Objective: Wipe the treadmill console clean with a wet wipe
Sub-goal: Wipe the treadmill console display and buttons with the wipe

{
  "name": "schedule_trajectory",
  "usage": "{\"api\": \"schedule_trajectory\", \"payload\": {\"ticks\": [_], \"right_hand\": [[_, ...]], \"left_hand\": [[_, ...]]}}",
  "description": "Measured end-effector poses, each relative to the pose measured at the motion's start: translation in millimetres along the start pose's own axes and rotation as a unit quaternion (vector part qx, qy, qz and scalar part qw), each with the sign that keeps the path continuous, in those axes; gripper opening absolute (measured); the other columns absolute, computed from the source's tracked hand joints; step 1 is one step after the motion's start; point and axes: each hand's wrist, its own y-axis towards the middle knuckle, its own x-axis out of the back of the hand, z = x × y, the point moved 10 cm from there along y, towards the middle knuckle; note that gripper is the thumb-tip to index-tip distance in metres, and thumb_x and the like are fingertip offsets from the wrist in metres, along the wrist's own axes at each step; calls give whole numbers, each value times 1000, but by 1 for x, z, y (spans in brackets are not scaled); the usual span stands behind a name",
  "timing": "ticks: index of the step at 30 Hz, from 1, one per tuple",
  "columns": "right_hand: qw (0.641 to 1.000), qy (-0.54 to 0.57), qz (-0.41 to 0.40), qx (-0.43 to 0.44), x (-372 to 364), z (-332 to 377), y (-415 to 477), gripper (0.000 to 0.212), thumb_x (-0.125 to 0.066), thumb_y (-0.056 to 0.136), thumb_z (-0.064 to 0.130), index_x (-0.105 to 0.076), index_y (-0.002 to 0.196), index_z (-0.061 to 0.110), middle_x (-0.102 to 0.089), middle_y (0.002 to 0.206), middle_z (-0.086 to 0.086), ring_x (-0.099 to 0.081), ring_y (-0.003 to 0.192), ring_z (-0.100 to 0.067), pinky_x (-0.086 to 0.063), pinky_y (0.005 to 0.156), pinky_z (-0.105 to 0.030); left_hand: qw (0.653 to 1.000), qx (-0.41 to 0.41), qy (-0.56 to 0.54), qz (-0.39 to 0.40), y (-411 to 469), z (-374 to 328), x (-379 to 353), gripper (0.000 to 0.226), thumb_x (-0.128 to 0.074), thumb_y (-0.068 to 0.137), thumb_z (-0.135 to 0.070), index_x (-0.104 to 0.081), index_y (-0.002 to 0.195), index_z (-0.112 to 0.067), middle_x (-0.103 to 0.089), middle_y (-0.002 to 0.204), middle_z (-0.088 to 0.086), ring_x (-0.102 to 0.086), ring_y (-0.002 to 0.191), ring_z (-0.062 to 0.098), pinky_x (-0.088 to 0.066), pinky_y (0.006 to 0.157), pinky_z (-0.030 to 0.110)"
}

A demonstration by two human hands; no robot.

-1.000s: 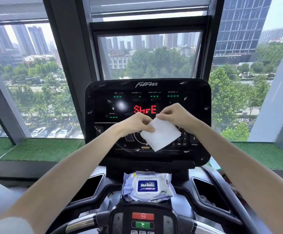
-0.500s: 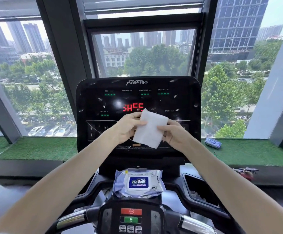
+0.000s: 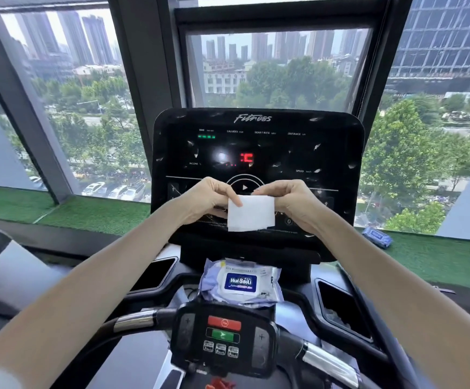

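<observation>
Pinching the wipe (image 3: 252, 213) by its upper corners, your left hand (image 3: 204, 202) and right hand (image 3: 294, 203) hold it spread flat before the lower half of the console (image 3: 256, 122), just under the play button (image 3: 244, 187). It may be touching the console; the view does not settle that. A pack (image 3: 241, 282) of wipes lies just below the console.

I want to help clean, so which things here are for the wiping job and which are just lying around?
For the job: white square wet wipe, pinched by left hand and right hand; glossy black treadmill console; white-and-blue plastic wipes pack.
Lying about: small blue packet on green turf ledge; black handlebar button panel.
</observation>
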Motion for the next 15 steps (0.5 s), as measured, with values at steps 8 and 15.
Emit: {"api": "schedule_trajectory", "payload": {"ticks": [8, 15], "right_hand": [[997, 46, 18, -63, -32, -13, 29, 30, -55, 87, -2, -62, 115, 6, -68, 102, -21, -66, 90, -29, -54, 84, -43], [992, 56, -33, -107, -67, -3, 70, 40, -40, 94, 31, -67, 103, 3, -70, 96, -17, -67, 81, -30, -55, 66, -37]], "left_hand": [[998, -49, 30, -7, 4, -8, 45, 30, -57, 82, 15, -73, 68, -7, -70, 97, 15, -69, 90, 23, -56, 74, 28], [993, -86, 85, 4, 17, -16, 99, 19, -56, 83, 15, -71, 80, 3, -69, 88, 5, -69, 86, 19, -56, 71, 25]]}}
